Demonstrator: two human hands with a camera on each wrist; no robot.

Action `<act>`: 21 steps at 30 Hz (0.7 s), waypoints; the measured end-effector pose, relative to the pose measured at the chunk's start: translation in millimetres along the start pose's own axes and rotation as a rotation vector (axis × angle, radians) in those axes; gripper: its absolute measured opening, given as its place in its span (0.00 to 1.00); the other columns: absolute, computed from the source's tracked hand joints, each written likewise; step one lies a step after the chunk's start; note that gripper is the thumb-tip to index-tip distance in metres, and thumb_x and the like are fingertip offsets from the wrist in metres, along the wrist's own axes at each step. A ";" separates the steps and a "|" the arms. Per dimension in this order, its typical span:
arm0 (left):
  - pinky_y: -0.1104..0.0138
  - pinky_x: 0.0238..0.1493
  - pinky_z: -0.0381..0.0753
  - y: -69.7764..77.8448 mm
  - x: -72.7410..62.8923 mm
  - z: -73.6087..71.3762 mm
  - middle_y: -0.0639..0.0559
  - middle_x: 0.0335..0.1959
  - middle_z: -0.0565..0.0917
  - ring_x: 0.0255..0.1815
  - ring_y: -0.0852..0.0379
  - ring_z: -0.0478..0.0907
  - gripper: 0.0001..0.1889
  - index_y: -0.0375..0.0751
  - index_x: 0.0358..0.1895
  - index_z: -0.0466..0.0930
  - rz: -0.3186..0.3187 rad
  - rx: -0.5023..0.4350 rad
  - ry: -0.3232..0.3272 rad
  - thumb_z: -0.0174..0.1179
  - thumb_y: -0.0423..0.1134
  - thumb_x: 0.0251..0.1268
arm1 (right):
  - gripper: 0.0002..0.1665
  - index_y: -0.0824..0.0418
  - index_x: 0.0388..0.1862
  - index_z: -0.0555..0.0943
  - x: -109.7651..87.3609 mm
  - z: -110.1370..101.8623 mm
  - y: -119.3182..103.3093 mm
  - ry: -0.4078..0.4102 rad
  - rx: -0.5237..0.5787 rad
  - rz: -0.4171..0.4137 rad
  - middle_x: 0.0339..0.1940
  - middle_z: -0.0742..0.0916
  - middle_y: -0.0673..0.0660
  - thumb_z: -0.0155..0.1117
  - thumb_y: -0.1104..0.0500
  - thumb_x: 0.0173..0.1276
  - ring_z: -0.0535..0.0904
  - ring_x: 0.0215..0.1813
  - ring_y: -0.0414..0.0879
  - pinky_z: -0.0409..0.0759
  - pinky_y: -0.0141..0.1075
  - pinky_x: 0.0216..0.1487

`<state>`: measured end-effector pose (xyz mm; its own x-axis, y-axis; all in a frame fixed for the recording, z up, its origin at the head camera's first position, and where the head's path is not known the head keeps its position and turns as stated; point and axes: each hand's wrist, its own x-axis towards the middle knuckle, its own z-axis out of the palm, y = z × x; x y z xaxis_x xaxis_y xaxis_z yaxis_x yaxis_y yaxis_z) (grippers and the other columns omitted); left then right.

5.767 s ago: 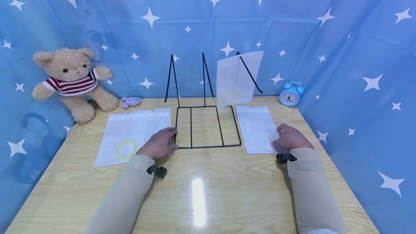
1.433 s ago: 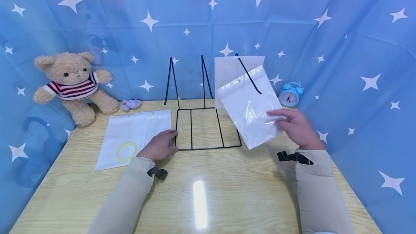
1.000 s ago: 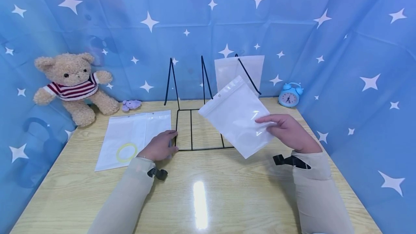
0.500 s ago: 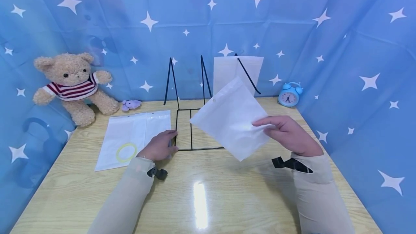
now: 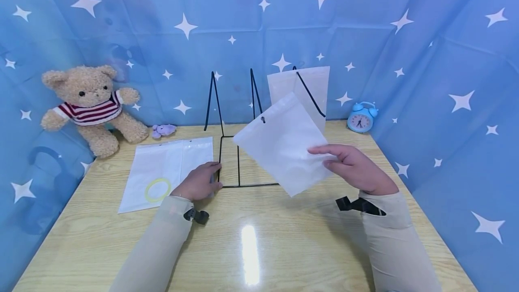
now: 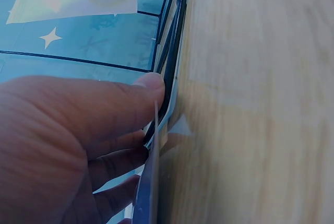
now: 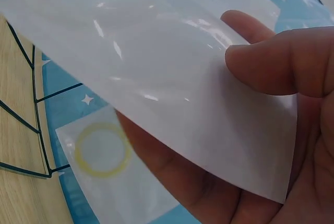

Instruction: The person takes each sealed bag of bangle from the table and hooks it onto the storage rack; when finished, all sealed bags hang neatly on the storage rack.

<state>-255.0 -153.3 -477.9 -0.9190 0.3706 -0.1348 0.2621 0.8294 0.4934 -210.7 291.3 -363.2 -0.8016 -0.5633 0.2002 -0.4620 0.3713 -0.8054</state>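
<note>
My right hand [image 5: 357, 170] pinches a white zip-lock bag [image 5: 284, 148] by its edge, thumb on one face and fingers behind. The bag hangs tilted before a black wire display rack [image 5: 239, 166], its punched hole over the tip of the middle prong [image 5: 263, 120]. On the rack's right prong hangs another white bag [image 5: 284, 84]; the right wrist view shows a yellow ring [image 7: 78, 151] in it. My left hand [image 5: 198, 181] grips the left side of the rack's base, thumb and fingers around the wire in the left wrist view [image 6: 172, 72]. The left prong [image 5: 211, 98] is bare.
Two overlapping white bags [image 5: 154, 161] lie left of the rack, one showing a yellow ring [image 5: 147, 190]. A teddy bear [image 5: 91, 98] and a small purple toy [image 5: 163, 130] are at the back left. A blue alarm clock [image 5: 361, 118] stands back right.
The right hand took the bag from the table's right side and carried it up, then leftward to the middle prong, whose tip now shows at its hole. The left hand stayed on the rack.
</note>
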 end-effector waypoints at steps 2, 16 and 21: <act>0.41 0.81 0.61 0.0 -0.2 -0.5 0.36 0.83 0.62 0.83 0.33 0.58 0.36 0.34 0.82 0.62 0.002 -0.003 0.000 0.62 0.44 0.77 | 0.27 0.57 0.75 0.77 0.6 0.3 -0.5 -0.013 -0.004 0.016 0.37 0.81 0.52 0.52 0.70 0.82 0.62 0.20 0.42 0.74 0.35 0.32; 0.41 0.81 0.60 -4.1 0.6 0.7 0.37 0.84 0.60 0.83 0.33 0.57 0.37 0.36 0.83 0.60 0.000 -0.007 -0.012 0.62 0.46 0.78 | 0.35 0.49 0.85 0.63 4.9 5.5 3.4 -0.075 0.058 0.069 0.83 0.65 0.60 0.47 0.70 0.84 0.81 0.36 0.47 0.91 0.44 0.50; 0.40 0.81 0.62 -4.6 1.6 1.0 0.36 0.83 0.61 0.83 0.33 0.58 0.37 0.34 0.82 0.61 0.014 -0.006 -0.003 0.62 0.45 0.78 | 0.34 0.52 0.84 0.65 6.9 7.5 3.0 -0.049 0.069 0.083 0.83 0.66 0.63 0.48 0.70 0.84 0.84 0.41 0.47 0.91 0.47 0.48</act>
<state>-257.3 -156.1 -481.3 -0.9143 0.3835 -0.1302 0.2732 0.8214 0.5007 -214.8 283.0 -368.4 -0.8158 -0.5687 0.1055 -0.3667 0.3675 -0.8547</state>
